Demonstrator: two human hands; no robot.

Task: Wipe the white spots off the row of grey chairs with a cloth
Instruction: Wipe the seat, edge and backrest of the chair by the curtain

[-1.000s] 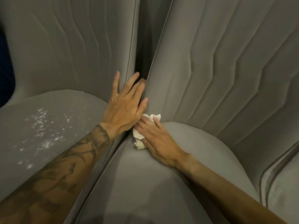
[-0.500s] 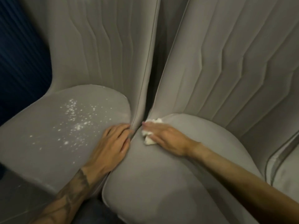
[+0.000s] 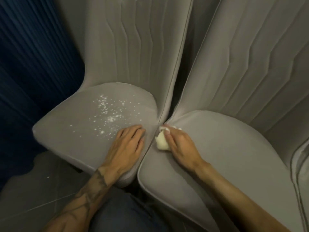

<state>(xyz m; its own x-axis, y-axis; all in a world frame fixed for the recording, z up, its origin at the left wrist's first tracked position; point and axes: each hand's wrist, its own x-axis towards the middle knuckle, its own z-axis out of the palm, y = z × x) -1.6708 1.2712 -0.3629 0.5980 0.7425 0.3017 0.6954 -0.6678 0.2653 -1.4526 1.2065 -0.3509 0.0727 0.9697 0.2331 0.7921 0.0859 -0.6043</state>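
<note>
Two grey padded chairs stand side by side. The left chair's seat carries a scatter of white spots across its middle. My left hand lies flat on that seat's right edge, fingers apart, just right of the spots and holding nothing. The right chair's seat shows no spots. My right hand presses a crumpled white cloth onto the near left corner of the right seat, beside the gap between the chairs.
A dark blue pleated curtain hangs at the left. Grey tiled floor lies below the left seat, with one white speck on it. Part of a third grey chair shows at the right edge. My dark trouser leg is at the bottom.
My left hand came down from the gap between the backrests onto the left seat's right edge. My right hand slid the cloth slightly toward me. The view pulled back and turned left.
</note>
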